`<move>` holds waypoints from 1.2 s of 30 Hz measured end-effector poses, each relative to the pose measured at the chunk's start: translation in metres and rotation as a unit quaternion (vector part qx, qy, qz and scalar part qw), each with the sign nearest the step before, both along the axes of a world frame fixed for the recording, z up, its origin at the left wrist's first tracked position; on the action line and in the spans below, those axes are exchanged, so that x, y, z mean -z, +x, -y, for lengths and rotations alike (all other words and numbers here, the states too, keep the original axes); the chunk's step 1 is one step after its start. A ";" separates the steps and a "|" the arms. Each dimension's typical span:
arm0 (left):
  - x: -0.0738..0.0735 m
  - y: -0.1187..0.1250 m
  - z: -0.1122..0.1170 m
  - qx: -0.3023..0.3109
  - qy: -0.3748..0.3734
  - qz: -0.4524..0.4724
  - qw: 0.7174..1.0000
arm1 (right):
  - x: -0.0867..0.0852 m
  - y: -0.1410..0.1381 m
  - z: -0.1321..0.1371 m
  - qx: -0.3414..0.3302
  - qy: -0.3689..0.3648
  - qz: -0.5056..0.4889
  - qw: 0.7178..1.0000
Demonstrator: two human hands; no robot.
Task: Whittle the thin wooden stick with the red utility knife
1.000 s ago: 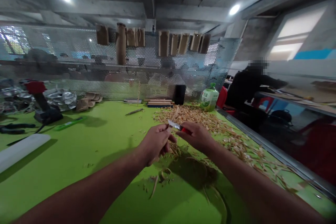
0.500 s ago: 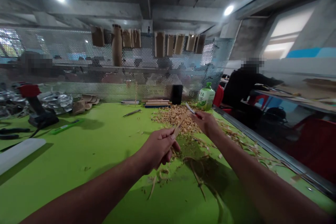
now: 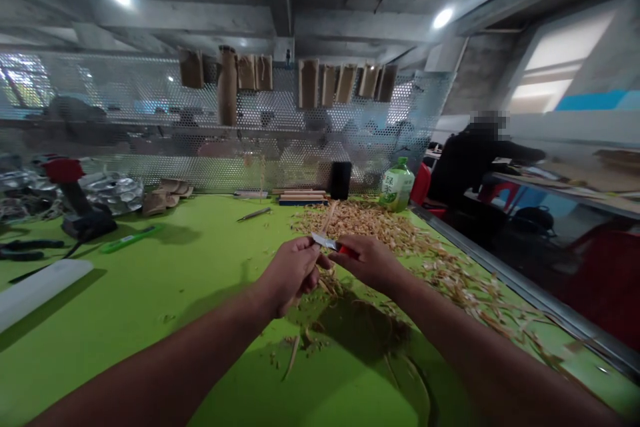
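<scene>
My left hand [image 3: 295, 271] is closed round a thin wooden stick [image 3: 329, 216], whose far end points away from me. In my right hand [image 3: 373, 260] is a knife [image 3: 325, 241] with a red handle; its blade lies across the stick, close to my left fingers. Both hands are above the green tabletop [image 3: 210, 360], near its middle. Behind them spreads a heap of wood shavings [image 3: 367, 221], and long curled strips lie beneath my hands. The lower part of the stick is hidden by my left hand.
A green-labelled bottle [image 3: 397, 185], a black phone-like slab [image 3: 341, 180] and stacked wood strips [image 3: 303, 196] stand at the back. To the left are a cordless drill [image 3: 75, 197], pliers [image 3: 30, 249], a green cutter [image 3: 131, 239] and a white bar [image 3: 45, 290]. A person [image 3: 465, 163] sits at right.
My right hand has brought the knife back toward me and to the left, from the stick's far end to near my left fingers. The left hand has shifted slightly left.
</scene>
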State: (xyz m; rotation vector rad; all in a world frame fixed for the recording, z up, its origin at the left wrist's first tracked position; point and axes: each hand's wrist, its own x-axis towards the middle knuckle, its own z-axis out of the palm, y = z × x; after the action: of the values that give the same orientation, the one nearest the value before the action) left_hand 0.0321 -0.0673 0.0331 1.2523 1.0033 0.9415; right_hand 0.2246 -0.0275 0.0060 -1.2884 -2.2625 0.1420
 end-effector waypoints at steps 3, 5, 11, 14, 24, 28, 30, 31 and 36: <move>-0.003 -0.001 0.001 0.005 0.000 -0.009 1.000 | -0.004 0.003 -0.001 0.012 0.021 -0.008 1.000; -0.002 -0.001 0.002 0.016 0.001 -0.013 1.000 | -0.006 0.006 -0.004 0.033 0.033 -0.033 0.998; 0.007 -0.001 0.006 0.058 0.014 -0.013 0.998 | -0.009 0.035 -0.028 0.125 0.057 -0.095 0.986; 0.005 -0.001 0.007 0.079 0.028 -0.019 0.996 | -0.011 0.055 -0.040 0.205 0.054 -0.136 0.968; 0.002 0.000 0.000 -0.004 0.016 -0.020 1.000 | 0.000 0.005 -0.007 0.028 0.007 -0.042 0.999; 0.003 -0.001 0.000 -0.017 0.037 -0.045 0.998 | 0.004 -0.005 0.000 0.005 -0.005 -0.008 1.000; 0.002 -0.001 0.000 -0.020 0.041 -0.056 0.997 | 0.002 -0.005 0.001 0.010 0.006 -0.002 1.000; 0.001 -0.001 0.000 -0.022 0.040 -0.059 0.997 | 0.001 -0.005 0.002 0.015 0.013 0.003 1.000; -0.004 -0.001 0.004 -0.029 0.030 -0.062 0.997 | -0.004 -0.008 0.006 0.024 0.047 0.021 0.998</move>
State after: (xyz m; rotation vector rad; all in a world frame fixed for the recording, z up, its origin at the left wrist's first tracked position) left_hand 0.0315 -0.0712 0.0372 1.3521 1.1213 0.9536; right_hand 0.2168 -0.0336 0.0105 -1.3066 -2.2417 -0.0094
